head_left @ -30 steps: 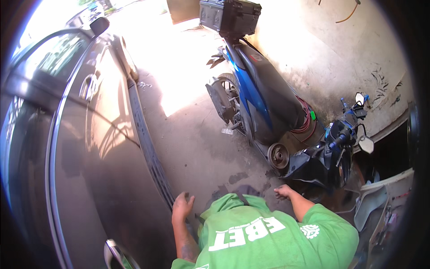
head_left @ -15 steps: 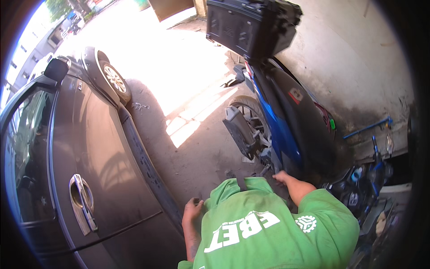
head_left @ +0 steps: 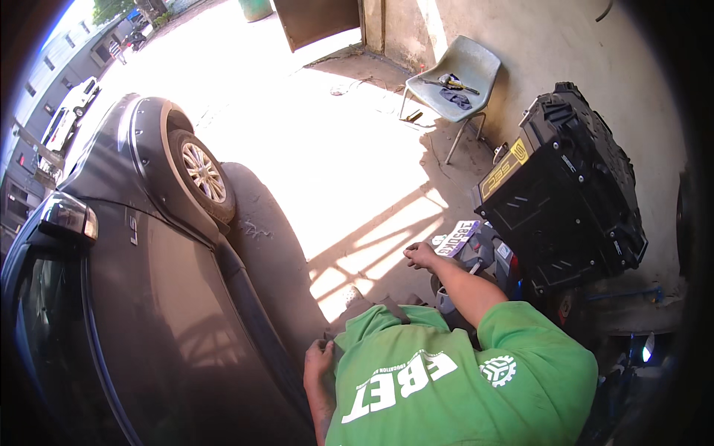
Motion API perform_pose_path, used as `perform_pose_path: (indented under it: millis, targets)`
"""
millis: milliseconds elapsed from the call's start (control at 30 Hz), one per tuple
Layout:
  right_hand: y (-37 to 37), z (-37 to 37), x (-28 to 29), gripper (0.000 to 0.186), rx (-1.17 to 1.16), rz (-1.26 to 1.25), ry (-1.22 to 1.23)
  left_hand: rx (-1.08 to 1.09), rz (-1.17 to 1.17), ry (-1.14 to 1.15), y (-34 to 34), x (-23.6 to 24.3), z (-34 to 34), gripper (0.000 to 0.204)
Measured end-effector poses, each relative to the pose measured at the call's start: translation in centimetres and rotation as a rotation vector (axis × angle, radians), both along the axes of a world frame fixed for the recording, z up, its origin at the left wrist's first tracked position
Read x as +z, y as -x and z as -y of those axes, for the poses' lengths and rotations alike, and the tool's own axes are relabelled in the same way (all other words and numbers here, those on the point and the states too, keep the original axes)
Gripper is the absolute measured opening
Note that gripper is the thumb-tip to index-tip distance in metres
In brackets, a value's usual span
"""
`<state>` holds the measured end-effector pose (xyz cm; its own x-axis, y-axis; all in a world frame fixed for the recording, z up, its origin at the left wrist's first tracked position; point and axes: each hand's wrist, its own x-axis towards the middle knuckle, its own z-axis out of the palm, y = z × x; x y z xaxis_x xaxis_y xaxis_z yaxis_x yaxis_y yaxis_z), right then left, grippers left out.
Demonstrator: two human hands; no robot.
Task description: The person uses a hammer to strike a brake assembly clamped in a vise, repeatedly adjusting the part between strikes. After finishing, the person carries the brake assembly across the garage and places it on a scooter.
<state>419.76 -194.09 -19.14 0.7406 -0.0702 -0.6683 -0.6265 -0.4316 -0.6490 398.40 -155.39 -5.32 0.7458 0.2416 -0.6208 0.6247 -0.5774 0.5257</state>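
Observation:
My right hand [head_left: 422, 256] reaches forward over the rear of a motorcycle [head_left: 483, 256], beside its white-and-purple number plate [head_left: 456, 239]. Its fingers are curled together, and whatever they may hold is too small to make out. Low on the left, my left hand [head_left: 320, 358] stays close to my green shirt [head_left: 461, 372]. Those fingers are bent in as well, with their inner side hidden. A large black top box [head_left: 565, 201] with a yellow label sits on the motorcycle, to the right of my right hand. My forearm and shirt cover part of the machine.
A dark, dusty car [head_left: 163, 275] flanks me on the left, its front wheel [head_left: 202, 175] ahead. Against the wall, a grey chair [head_left: 476, 63] carries a tool and a dark cloth. A brown metal gate [head_left: 320, 22] stands beyond the sunlit ground. Blue-marked motorcycle parts are at lower right.
My view has shifted along the motorcycle, bringing its rear plate and the chair into sight. My right hand has moved forward and left; my left hand stays low at my side.

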Motion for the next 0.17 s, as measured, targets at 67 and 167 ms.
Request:
perform_pose_path:
  millis: [67,167]
  targets:
    - [-4.4,0.6,0.8,0.042,-0.234,-0.013,-0.148,-0.114,-0.037,-0.061,-9.6,2.1,-3.0,0.042]
    - [-12.2,-0.9,-0.3,0.038,-0.506,-0.029,-0.119,-0.177,0.185,0.006,-24.5,4.0,-6.4,0.040]
